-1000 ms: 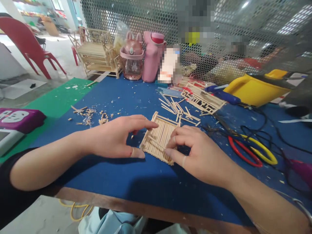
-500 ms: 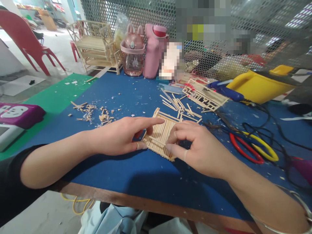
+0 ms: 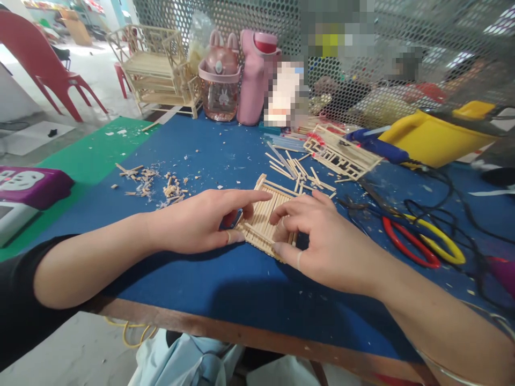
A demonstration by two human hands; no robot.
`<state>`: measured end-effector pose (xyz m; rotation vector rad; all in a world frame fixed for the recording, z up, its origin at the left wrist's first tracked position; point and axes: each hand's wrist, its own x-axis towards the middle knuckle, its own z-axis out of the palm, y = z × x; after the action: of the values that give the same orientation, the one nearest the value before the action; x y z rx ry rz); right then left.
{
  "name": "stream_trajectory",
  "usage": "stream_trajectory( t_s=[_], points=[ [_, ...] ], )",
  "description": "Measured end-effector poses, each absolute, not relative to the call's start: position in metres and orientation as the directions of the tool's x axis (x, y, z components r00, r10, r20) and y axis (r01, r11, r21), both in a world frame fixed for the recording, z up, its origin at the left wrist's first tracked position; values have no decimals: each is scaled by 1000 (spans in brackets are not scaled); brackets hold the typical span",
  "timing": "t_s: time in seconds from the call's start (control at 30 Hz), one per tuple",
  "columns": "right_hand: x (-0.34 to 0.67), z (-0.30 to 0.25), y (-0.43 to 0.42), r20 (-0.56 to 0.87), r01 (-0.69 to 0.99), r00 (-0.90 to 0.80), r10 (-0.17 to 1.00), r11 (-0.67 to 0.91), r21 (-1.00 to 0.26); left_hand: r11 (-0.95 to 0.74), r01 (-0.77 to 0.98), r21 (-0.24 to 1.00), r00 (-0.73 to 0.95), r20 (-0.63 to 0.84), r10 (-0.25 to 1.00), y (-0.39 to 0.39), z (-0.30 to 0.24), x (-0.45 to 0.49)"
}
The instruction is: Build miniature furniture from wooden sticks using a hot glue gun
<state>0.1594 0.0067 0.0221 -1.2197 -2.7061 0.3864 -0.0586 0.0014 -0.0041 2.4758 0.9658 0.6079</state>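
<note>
A flat panel of glued wooden sticks point(image 3: 263, 217) lies on the blue mat point(image 3: 209, 155) in front of me. My left hand point(image 3: 199, 222) rests against the panel's left edge, thumb at its near corner and forefinger stretched over its top. On the right side, my right hand point(image 3: 322, 241) lies over the panel, with its fingertips pressing a thin stick laid across it and the thumb at the near edge.
Loose sticks point(image 3: 292, 169) and a second stick frame point(image 3: 340, 153) lie behind the panel. Red and yellow handled cutters point(image 3: 422, 246) and black cables sit at right. Pink bottles point(image 3: 235, 75), a stick model house point(image 3: 159, 69), a yellow tub point(image 3: 432, 139) and wood scraps point(image 3: 155, 185) stand further off.
My left hand has slid in against the panel and its forefinger now reaches over it. My right fingers have shifted slightly on the cross stick. The view tilted a little.
</note>
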Motion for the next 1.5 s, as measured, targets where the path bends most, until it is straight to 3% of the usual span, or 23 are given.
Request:
stream_trajectory(
  t_s=[0.33, 0.87, 1.0, 1.1, 1.2, 1.5],
  points=[
    [160, 23, 8, -37, 690, -687, 726, 635, -347, -670, 525, 525, 676, 221, 703, 1, -2, -58],
    [178, 27, 6, 2, 630, -724, 690, 662, -407, -677, 516, 524, 683, 226, 695, -1, -3, -57],
    [203, 33, 0, 99, 705, -641, 761, 635, -315, -669, 519, 533, 676, 222, 702, -1, -2, -57],
    [211, 26, -12, 17, 834, -506, 862, 494, -244, -655, 528, 540, 663, 219, 716, -1, -3, -57],
    [205, 13, -21, -43, 857, -456, 889, 426, -289, -609, 551, 570, 632, 191, 751, -4, -4, -53],
    [213, 2, 2, 69, 800, -442, 894, 428, -421, -479, 637, 605, 485, 170, 858, -17, -6, -24]
  ],
)
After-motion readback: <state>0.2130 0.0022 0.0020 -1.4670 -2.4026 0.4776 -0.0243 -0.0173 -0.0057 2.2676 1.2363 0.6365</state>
